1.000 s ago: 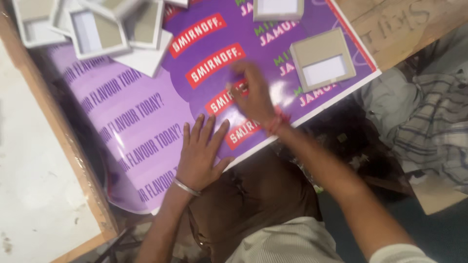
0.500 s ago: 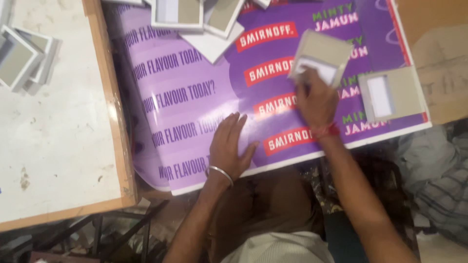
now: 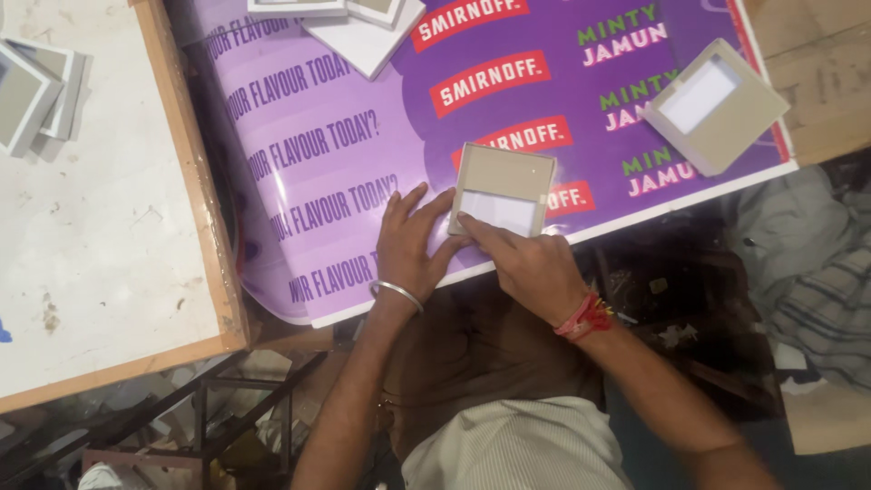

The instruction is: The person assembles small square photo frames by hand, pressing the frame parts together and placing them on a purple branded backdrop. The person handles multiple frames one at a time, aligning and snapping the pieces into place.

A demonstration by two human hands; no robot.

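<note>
Open purple board (image 3: 363,181) between frame stacks (image 3: 363,27)
</note>
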